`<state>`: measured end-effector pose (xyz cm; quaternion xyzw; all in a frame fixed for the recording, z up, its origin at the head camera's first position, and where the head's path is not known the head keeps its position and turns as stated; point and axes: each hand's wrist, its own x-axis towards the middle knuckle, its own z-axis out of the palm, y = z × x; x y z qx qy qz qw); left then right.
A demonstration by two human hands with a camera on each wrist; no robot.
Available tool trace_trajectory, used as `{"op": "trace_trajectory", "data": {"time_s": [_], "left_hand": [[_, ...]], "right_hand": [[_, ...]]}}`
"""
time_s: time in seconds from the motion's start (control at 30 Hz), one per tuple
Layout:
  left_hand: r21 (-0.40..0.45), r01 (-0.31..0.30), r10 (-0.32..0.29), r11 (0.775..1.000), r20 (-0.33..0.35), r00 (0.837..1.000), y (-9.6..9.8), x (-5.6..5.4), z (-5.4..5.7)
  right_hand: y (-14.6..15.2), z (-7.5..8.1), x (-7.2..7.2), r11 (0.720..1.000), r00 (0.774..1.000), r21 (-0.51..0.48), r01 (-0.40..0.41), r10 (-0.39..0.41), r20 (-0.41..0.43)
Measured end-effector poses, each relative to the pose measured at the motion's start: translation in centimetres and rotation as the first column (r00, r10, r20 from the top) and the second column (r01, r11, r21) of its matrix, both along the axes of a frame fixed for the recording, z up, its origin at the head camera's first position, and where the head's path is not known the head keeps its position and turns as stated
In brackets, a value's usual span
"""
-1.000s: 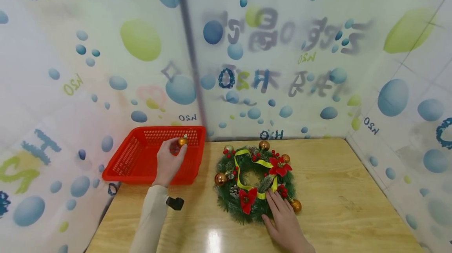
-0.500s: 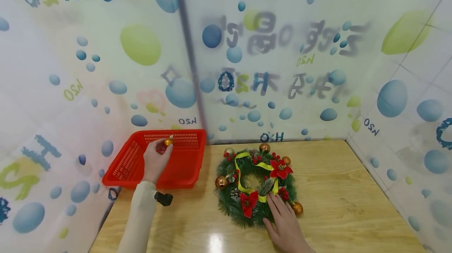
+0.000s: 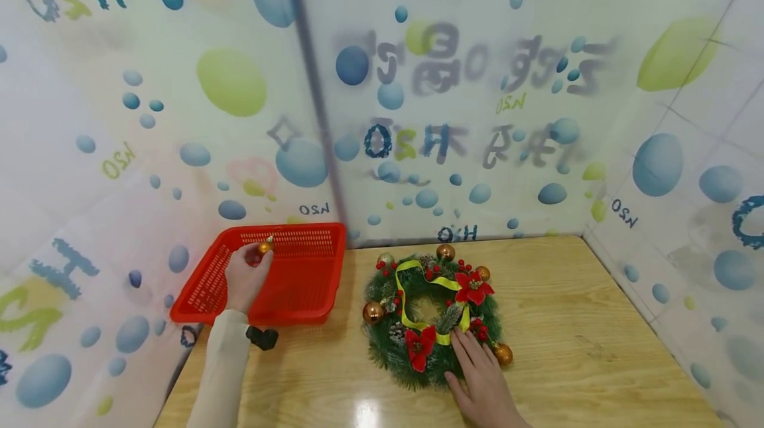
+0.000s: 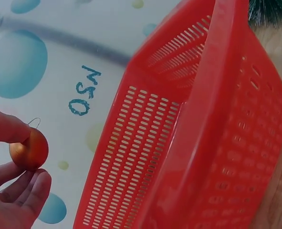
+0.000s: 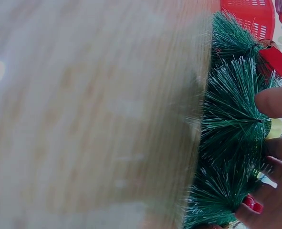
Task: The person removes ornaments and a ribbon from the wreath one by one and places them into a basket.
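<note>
My left hand (image 3: 245, 282) pinches a small gold Christmas ball (image 4: 32, 151) between thumb and fingers, its wire hook pointing up. It is held above the red plastic basket (image 3: 325, 305), whose slotted walls stand beside it in the left wrist view. On the table lies a green Christmas wreath (image 3: 390, 355) with red poinsettias, red berries, pine cones and several gold balls. A yellow ribbon (image 3: 404, 290) loops around its centre. The straight fingers of my right hand (image 3: 483, 378) rest on the wreath's lower right part, near the ribbon and a gold ball (image 3: 503, 354).
The wooden table (image 3: 585, 348) reaches to the walls at back and right. Behind it hangs a pale wall covering (image 3: 507, 169) printed with blue and green drops. The basket stands at the table's back left, left of the wreath.
My left hand has moved left over the basket with the gold ball in its fingers. My right hand stays on the wreath. The head view has shifted slightly.
</note>
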<state>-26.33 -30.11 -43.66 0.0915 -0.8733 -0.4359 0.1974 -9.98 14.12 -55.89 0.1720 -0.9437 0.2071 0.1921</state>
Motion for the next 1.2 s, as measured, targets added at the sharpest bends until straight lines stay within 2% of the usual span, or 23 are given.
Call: {"op": "trace_trajectory", "data": {"time_s": [0.3, 0.5, 0.8, 1.0, 1.2], "left_hand": [[0.027, -0.019, 0.018, 0.999, 0.017, 1.000, 0.0, 0.7, -0.1], [0.048, 0.002, -0.003, 0.999, 0.019, 1.000, 0.4, 0.5, -0.2], [0.043, 0.020, -0.021, 0.999, 0.028, 0.999, 0.6, 0.4, -0.6], [0.047, 0.046, -0.045, 0.998, -0.007, 0.999, 1.6, 0.8, -0.6], [0.055, 0.085, -0.084, 0.995, -0.013, 0.996, 3.6, 1.6, -1.4]], "right_hand": [[-0.1, -0.1, 0.1, 1.000, 1.000, -0.004, -0.014, 0.014, 0.007], [-0.1, 0.2, 0.0, 1.000, 0.999, -0.015, -0.006, 0.007, 0.037], [-0.1, 0.1, -0.1, 1.000, 1.000, -0.012, -0.008, 0.008, 0.008], [-0.1, 0.2, -0.2, 1.000, 1.000, -0.024, -0.005, 0.004, -0.012], [-0.1, 0.2, -0.1, 1.000, 1.000, -0.027, -0.009, 0.009, -0.008]]}}
